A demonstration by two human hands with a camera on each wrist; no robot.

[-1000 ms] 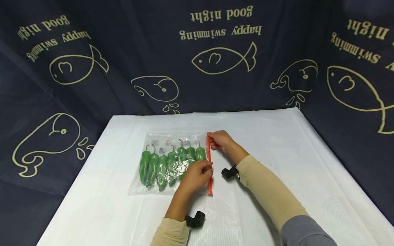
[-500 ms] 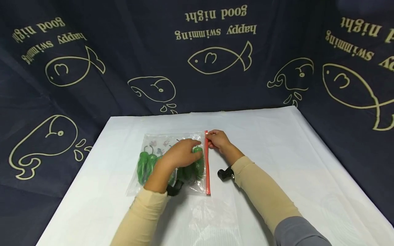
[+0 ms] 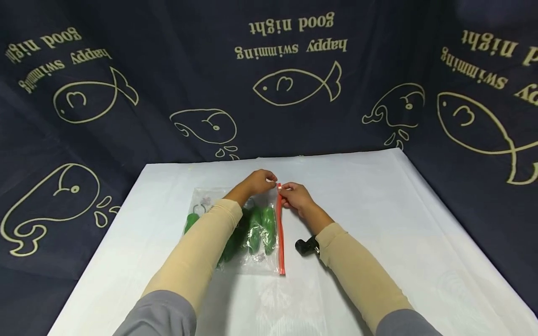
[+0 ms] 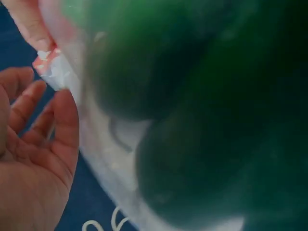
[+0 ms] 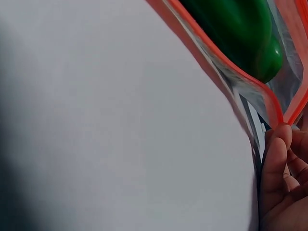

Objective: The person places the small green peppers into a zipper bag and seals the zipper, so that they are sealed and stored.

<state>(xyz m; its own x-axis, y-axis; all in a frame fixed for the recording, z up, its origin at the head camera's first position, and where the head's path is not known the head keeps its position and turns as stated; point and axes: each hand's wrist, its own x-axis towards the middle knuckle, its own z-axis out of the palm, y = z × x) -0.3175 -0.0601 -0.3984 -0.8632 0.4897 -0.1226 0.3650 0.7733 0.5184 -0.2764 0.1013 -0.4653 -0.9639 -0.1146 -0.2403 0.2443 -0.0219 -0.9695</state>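
Note:
A clear zip-top bag (image 3: pixel 260 267) lies on the table with several green peppers (image 3: pixel 269 231) in it. Its red zip strip (image 3: pixel 280 242) runs along the right side. At the strip's far end, my right hand (image 3: pixel 297 197) pinches the corner between thumb and fingers. The right wrist view shows the two red strips (image 5: pixel 231 60) spread apart and meeting at that pinch. My left hand (image 3: pixel 260 181) is at the same far corner; in the left wrist view its fingers (image 4: pixel 65 115) are loosely bent beside the bag's edge. My left forearm covers part of the bag and peppers.
The white table (image 3: pixel 378 210) extends right of the bag and in front of it. A faint translucent patch (image 3: pixel 290 308) shows near the front. A dark blue cloth (image 3: pixel 269 130) with fish and whale drawings hangs behind.
My left hand has moved from the middle of the red strip, across the bag, to its far corner. My right hand keeps its pinch there.

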